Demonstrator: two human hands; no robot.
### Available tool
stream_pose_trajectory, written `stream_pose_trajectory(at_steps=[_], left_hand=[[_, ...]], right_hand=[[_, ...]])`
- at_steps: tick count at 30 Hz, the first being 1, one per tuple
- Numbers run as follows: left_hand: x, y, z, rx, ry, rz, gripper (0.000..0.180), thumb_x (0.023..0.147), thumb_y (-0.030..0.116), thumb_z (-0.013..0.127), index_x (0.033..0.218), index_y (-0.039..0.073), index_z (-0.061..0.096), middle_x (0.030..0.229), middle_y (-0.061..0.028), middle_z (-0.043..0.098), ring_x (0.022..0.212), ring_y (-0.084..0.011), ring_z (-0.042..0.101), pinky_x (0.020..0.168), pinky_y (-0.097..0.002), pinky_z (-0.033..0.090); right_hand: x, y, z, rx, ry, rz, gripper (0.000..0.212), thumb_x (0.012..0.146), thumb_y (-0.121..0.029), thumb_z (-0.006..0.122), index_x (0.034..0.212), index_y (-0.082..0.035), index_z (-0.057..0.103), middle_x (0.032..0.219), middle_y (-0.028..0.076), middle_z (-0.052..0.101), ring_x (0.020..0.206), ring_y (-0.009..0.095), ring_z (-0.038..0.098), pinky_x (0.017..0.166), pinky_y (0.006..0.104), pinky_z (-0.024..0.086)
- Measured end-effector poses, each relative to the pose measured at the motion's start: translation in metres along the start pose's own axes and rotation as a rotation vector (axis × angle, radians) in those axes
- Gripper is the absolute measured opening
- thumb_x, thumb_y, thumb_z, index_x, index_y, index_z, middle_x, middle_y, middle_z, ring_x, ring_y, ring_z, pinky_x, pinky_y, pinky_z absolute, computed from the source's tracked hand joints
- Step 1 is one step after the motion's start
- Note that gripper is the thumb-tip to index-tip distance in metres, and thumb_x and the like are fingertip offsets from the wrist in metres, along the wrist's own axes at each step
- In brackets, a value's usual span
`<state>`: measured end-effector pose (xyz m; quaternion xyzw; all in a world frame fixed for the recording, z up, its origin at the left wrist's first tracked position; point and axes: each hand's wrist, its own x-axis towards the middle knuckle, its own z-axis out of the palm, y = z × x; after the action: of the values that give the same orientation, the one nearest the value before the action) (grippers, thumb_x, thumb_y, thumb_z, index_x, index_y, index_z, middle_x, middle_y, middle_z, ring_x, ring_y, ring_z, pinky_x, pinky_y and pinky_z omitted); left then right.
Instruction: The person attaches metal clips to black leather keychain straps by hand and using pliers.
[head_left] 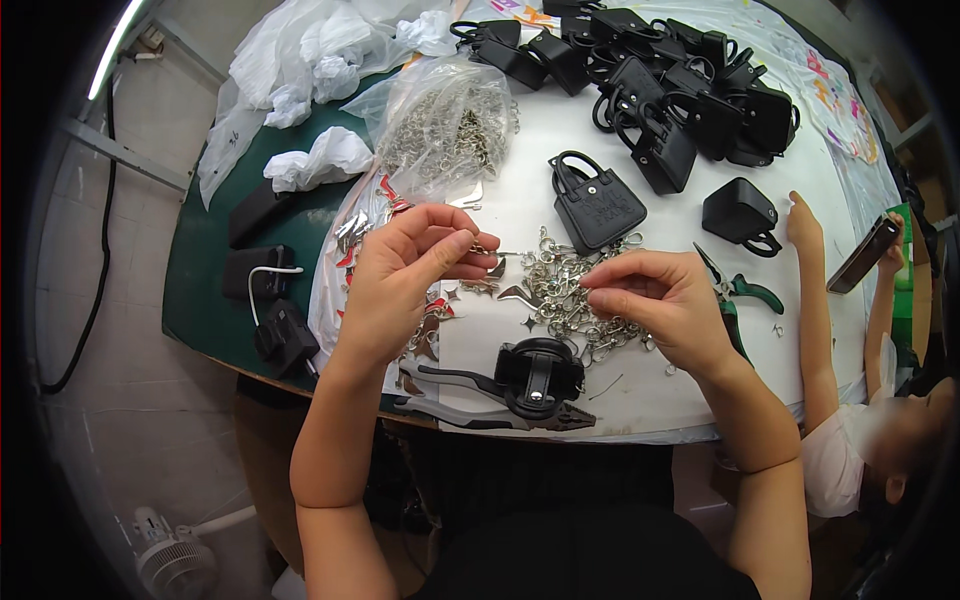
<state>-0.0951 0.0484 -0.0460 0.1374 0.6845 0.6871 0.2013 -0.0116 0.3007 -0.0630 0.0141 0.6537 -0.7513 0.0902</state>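
My left hand (410,265) is closed in a pinch on a small silver chain piece (479,250), held over the table's near middle. My right hand (668,300) pinches at the right side of a pile of silver clasps and chains (570,290); whatever its fingertips hold is too small to make out. Just beyond the pile lies a miniature black handbag (600,212). Small star-shaped metal charms (530,324) lie near my left hand. Grey-handled pliers (450,385) rest at the front edge beside a black strapped object (540,375).
Black mini handbags (690,100) heap at the far right; another bag (740,215) sits apart. Green-handled pliers (755,291) lie beyond my right hand. A clear bag of metal hardware (440,130) stands at the back. At right, another person's arm (815,300) reaches in; their other hand holds a phone (862,255).
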Motion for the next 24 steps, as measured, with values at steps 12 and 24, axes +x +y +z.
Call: stream_pose_trajectory(at_steps=[12,24], left_hand=[[-0.008,0.014,0.05,-0.049,-0.172,-0.02,0.014,0.104,0.01,0.051,0.108,-0.003,0.055,0.099,-0.0147,0.072,0.092,-0.0154,0.07,0.084,-0.0288,0.058],[-0.009,0.016,0.049,-0.116,-0.209,-0.072,0.018,0.105,0.016,0.051,0.112,-0.001,0.05,0.102,-0.0165,0.071,0.09,-0.0205,0.072,0.077,-0.0306,0.056]], right_hand=[[0.001,0.008,0.013,-0.057,0.019,-0.22,0.012,0.083,-0.01,0.08,0.088,-0.001,0.076,0.087,0.004,0.075,0.07,0.003,0.057,0.065,0.021,0.045],[-0.005,0.012,0.015,0.324,0.058,-0.148,0.009,0.091,-0.008,0.072,0.097,-0.001,0.069,0.09,0.004,0.07,0.083,0.007,0.062,0.076,0.0244,0.05]])
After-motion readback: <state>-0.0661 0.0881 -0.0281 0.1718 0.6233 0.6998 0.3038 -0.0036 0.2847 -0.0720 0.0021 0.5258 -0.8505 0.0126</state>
